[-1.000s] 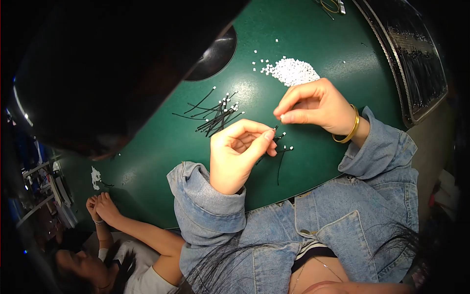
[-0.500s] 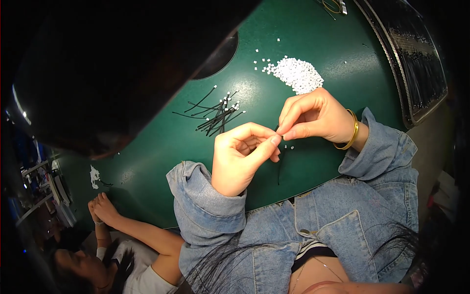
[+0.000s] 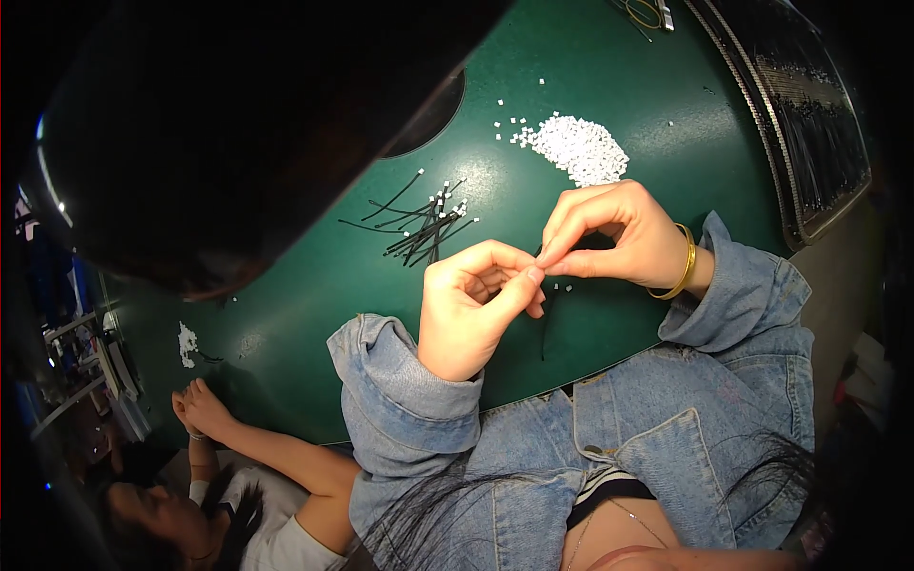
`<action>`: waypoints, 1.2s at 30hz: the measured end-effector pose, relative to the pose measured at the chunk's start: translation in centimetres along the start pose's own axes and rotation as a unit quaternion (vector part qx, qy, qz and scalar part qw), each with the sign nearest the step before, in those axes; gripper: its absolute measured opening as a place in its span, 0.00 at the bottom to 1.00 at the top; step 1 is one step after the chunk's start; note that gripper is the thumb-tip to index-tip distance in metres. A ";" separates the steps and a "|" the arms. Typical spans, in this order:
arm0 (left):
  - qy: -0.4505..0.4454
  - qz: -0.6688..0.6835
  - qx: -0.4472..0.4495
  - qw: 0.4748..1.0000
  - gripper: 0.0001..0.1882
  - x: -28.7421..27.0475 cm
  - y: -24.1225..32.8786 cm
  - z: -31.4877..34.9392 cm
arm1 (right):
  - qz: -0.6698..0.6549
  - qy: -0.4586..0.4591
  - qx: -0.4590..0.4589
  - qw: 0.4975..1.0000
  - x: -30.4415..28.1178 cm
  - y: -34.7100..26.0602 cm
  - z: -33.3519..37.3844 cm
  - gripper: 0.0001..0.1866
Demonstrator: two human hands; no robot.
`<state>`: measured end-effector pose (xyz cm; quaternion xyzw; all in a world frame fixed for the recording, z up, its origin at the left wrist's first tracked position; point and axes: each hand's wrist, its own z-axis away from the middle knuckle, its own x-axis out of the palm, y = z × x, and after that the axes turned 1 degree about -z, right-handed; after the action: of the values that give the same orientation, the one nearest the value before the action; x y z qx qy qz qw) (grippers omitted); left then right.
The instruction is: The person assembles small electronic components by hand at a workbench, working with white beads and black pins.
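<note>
In front of my body my two hands meet fingertip to fingertip above the green table. My left hand (image 3: 473, 306) is closed in a pinch on a thin black wire (image 3: 544, 333), whose tail hangs below the fingers. Thumb and forefinger of my right hand (image 3: 614, 238) are pinched at the same spot; what they grip is hidden by the fingertips. Two small white connector housings (image 3: 562, 287) lie just below the right hand. Beyond it is a heap of white housings (image 3: 581, 149). Left of that, short black wires with white ends (image 3: 424, 228) lie in a loose pile.
A rack of black wires (image 3: 809, 114) stands along the right edge. At the lower left another person's hands (image 3: 203, 409) rest by a small white pile (image 3: 187, 344). A dark shape (image 3: 190, 124) blocks the upper left. A yellow cable loop (image 3: 645, 13) lies at the far edge.
Both hands stay pinched together in nearly the same place; the left has shifted very slightly to the right. The piles look the same.
</note>
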<state>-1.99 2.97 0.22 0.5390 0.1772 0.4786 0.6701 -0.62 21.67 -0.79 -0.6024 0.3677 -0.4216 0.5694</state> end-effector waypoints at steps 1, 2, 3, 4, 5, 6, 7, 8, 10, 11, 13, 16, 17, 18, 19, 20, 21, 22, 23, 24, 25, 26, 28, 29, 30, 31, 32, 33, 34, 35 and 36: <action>-0.001 0.008 -0.002 1.000 0.03 0.0 0.0 0.0 | -0.008 0.003 0.008 1.000 0.1 0.0 0.0 0.05; -0.002 0.017 -0.005 1.000 0.03 0.0 0.0 0.1 | -0.008 0.003 0.008 1.000 0.1 -0.1 0.0 0.05; -0.003 0.016 -0.004 1.000 0.03 0.0 0.0 0.2 | -0.037 0.012 0.038 0.999 0.2 -0.4 -0.1 0.05; 0.000 0.020 0.009 1.000 0.03 0.0 0.0 0.2 | -0.067 0.020 0.067 0.995 0.2 -0.6 -0.2 0.04; 0.003 0.024 0.023 0.999 0.03 0.0 0.0 0.3 | -0.097 0.027 0.097 0.990 0.2 -0.6 -0.3 0.04; 0.006 0.028 0.036 0.999 0.03 0.1 0.0 0.3 | -0.097 0.027 0.096 0.990 0.2 -0.6 -0.3 0.04; 0.006 0.027 0.036 0.999 0.03 0.0 0.0 0.4 | -0.093 0.023 0.084 0.992 0.2 -0.5 -0.2 0.04; 0.002 0.023 0.036 0.999 0.03 0.0 0.0 0.4 | -0.090 0.018 0.071 0.993 0.2 -0.5 -0.2 0.04; -0.005 0.014 0.036 0.999 0.03 0.0 0.0 0.4 | -0.087 0.014 0.058 0.994 0.2 -0.3 -0.2 0.04; -0.005 0.013 0.036 0.999 0.03 0.0 0.0 0.4 | -0.078 0.012 0.045 0.996 0.1 -0.3 -0.1 0.04; -0.005 0.011 0.041 0.999 0.03 0.1 0.0 0.4 | -0.060 0.007 0.019 0.998 0.1 -0.1 -0.1 0.04; -0.005 0.008 0.047 0.999 0.03 0.0 0.0 0.5 | -0.055 0.003 0.008 0.998 0.1 0.1 -0.2 0.04; -0.005 0.005 0.051 0.999 0.03 0.0 0.0 0.5 | -0.053 0.001 0.002 0.999 0.1 0.1 -0.2 0.04; -0.005 0.003 0.055 0.998 0.03 -0.1 0.0 0.6 | -0.052 0.002 0.002 0.999 0.2 0.0 -0.2 0.04; -0.006 0.003 0.055 0.998 0.03 -0.1 0.0 0.6 | -0.040 0.002 0.002 0.999 0.2 -0.1 -0.3 0.04; 0.002 -0.007 0.060 0.998 0.03 -0.2 -0.1 0.5 | -0.027 0.003 0.003 1.000 0.3 -0.2 -0.3 0.05; 0.010 -0.017 0.066 0.998 0.03 -0.2 -0.1 0.5 | -0.015 0.003 0.004 1.000 0.3 -0.3 -0.3 0.05; 0.018 -0.027 0.071 0.997 0.03 -0.3 -0.1 0.5 | -0.016 0.003 0.003 1.000 0.3 -0.5 -0.4 0.05; 0.018 -0.027 0.071 0.997 0.03 -0.5 0.0 0.5 | 0.034 0.019 -0.015 0.999 0.2 -0.7 -0.6 0.05; 0.066 -0.114 0.099 0.986 0.03 -0.8 0.2 0.4 | 0.083 0.035 -0.033 0.995 0.1 -0.9 -0.7 0.05; 0.113 -0.197 0.126 0.966 0.03 -1.2 0.3 0.3 | 0.133 0.050 -0.050 0.989 -0.2 -1.0 -0.9 0.05; 0.160 -0.280 0.151 0.935 0.04 -1.4 0.4 0.2 | 0.133 0.050 -0.050 0.989 -0.6 -1.1 -1.0 0.05; 0.212 -0.416 0.201 0.861 0.04 -2.0 0.1 -0.4 | 0.217 0.107 -0.064 0.968 -1.8 -1.1 -1.2 0.06; 0.257 -0.540 0.245 0.763 0.05 -2.3 -0.1 -0.7 | 0.257 0.135 -0.070 0.954 -2.3 -1.0 -1.2 0.06; 0.295 -0.647 0.285 0.643 0.06 -2.4 -0.1 -0.8 | 0.258 0.135 -0.071 0.954 -2.7 -0.9 -1.3 0.06; 0.295 -0.647 0.286 0.643 0.06 -2.2 -0.1 -0.8 | 0.319 0.133 -0.095 0.934 -3.1 -0.7 -1.3 0.06; 0.251 -0.627 0.283 0.681 0.06 -1.7 -0.2 -0.6 | 0.378 0.130 -0.118 0.909 -3.4 -0.6 -1.4 0.05; 0.206 -0.605 0.280 0.716 0.06 -1.2 -0.3 -0.4 | 0.435 0.126 -0.141 0.880 -3.6 -0.5 -1.4 0.05; 0.160 -0.581 0.276 0.749 0.07 -0.7 -0.4 -0.4 | 0.435 0.127 -0.141 0.880 -3.6 -0.5 -1.4 0.05; 0.160 -0.581 0.275 0.749 0.07 -0.3 -0.7 -0.5 | 0.447 0.125 -0.136 0.875 -3.6 -0.4 -1.4 0.05; 0.150 -0.589 0.266 0.748 0.07 0.2 -1.1 -0.6 | 0.458 0.123 -0.131 0.870 -3.5 -0.4 -1.4 0.04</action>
<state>-1.89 3.53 -0.89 0.4057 0.6779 -0.0028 0.6131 -3.21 24.42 -0.74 -0.3788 0.7213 -0.1318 0.5647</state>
